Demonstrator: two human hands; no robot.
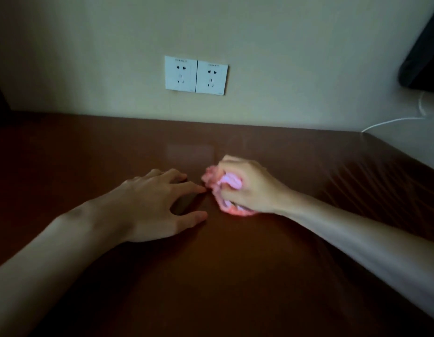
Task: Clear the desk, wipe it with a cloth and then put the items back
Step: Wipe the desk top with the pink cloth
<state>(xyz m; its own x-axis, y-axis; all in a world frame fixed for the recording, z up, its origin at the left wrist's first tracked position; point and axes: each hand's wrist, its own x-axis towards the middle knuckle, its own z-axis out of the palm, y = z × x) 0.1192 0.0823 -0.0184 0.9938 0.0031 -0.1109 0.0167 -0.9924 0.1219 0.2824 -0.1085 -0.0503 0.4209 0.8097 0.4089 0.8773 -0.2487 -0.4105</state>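
Observation:
A dark brown wooden desk (211, 276) fills the lower part of the head view. My right hand (250, 186) grips a crumpled pink cloth (212, 177) and holds it down on the desk near the middle. The cloth bulges out to the left of my fingers and under my palm. My left hand (152, 203) rests on the desk just left of the cloth, fingers spread and relaxed, fingertips close to the cloth but holding nothing.
Two white wall sockets (196, 75) sit on the beige wall behind the desk. A dark screen (422, 52) hangs at the upper right, with a white cable (393, 121) running below it. The desk's right edge slants toward the wall.

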